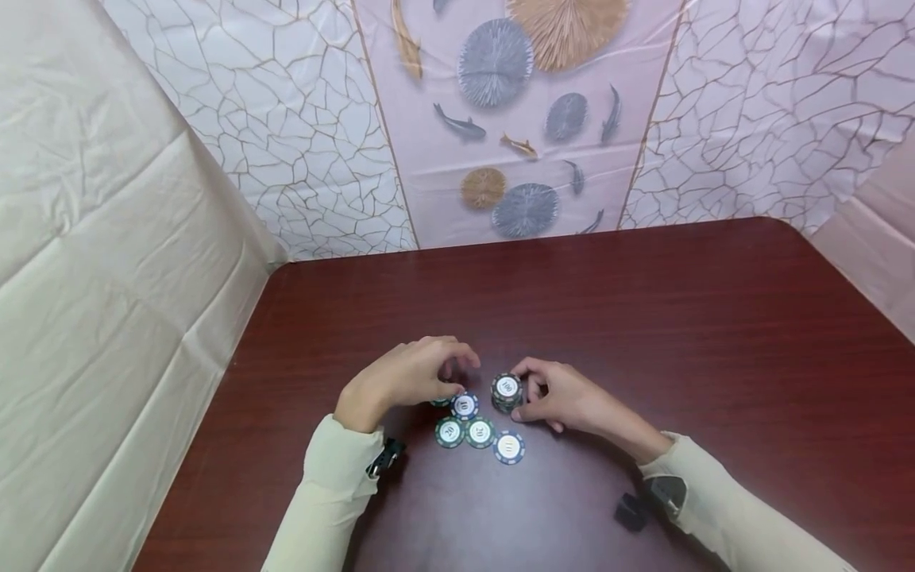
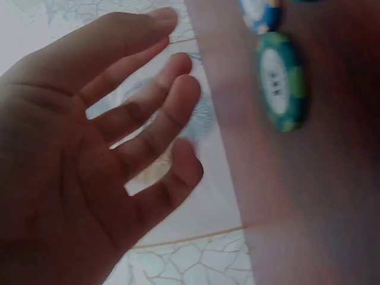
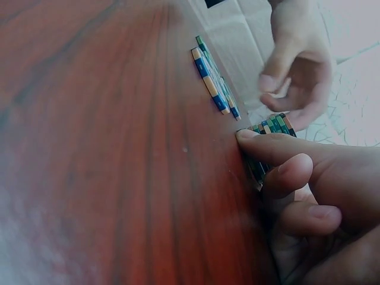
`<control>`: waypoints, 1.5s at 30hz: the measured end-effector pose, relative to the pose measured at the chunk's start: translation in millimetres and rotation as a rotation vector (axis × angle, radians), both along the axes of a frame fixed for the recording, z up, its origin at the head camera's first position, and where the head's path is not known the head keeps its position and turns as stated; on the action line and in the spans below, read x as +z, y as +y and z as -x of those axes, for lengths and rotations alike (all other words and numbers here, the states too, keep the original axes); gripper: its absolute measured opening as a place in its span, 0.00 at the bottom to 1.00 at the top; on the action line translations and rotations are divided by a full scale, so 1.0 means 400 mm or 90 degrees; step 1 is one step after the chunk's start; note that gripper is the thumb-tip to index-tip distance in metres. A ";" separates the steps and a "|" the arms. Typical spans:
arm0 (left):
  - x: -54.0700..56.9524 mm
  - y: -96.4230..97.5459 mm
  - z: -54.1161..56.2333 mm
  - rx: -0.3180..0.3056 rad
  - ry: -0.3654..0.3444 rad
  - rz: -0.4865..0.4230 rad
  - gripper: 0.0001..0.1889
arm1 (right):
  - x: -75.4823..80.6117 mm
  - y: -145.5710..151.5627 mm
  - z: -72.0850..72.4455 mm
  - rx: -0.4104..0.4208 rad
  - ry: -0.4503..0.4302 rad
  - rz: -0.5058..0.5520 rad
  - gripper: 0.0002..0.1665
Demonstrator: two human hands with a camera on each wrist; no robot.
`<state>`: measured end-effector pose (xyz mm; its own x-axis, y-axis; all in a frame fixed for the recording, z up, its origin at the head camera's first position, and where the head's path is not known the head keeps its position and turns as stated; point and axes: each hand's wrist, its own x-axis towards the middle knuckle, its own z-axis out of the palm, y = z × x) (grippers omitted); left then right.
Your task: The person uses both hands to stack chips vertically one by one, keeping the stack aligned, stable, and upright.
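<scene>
A short stack of poker chips [image 1: 506,388], its top one black and marked 100, stands on the table between the hands. My right hand [image 1: 572,400] grips its lower side between thumb and forefinger; the right wrist view shows the thumb [image 3: 267,145] against the stack [image 3: 278,124]. To the left, my left hand [image 1: 411,375] hovers with loosely bent fingers and holds nothing. Below its thumb lies a blue chip [image 1: 465,406], with a green chip [image 1: 439,402] partly hidden by the hand. Two green chips marked 20, one left [image 1: 449,432] and one right [image 1: 480,432], lie nearer me, beside another blue chip [image 1: 509,448].
The dark red wooden table [image 1: 643,318] reaches back to a patterned cloth [image 1: 286,119] hanging behind it. A pale cloth [image 1: 121,278] hangs along the left edge. A small black object [image 1: 631,513] shows near the right sleeve.
</scene>
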<state>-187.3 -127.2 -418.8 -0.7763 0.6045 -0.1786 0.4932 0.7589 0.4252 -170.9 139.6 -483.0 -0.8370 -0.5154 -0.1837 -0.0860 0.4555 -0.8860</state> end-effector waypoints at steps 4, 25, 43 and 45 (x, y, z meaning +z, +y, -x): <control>-0.015 0.006 0.006 0.006 -0.050 0.026 0.18 | -0.001 0.000 0.003 0.006 -0.001 -0.004 0.29; -0.029 0.044 -0.004 0.013 0.035 0.188 0.21 | 0.002 -0.004 0.006 0.006 -0.001 -0.011 0.29; -0.044 0.049 -0.008 0.000 0.088 0.154 0.21 | 0.000 0.001 0.001 0.010 0.001 0.006 0.30; -0.039 0.045 -0.010 -0.003 0.090 0.128 0.22 | 0.000 0.001 0.001 0.010 0.002 0.002 0.29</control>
<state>-183.3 -109.2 -434.4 -0.7996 0.5711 -0.1858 0.5402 0.8191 0.1929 -171.3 139.8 -482.9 -0.8291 -0.5294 -0.1800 -0.0959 0.4518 -0.8870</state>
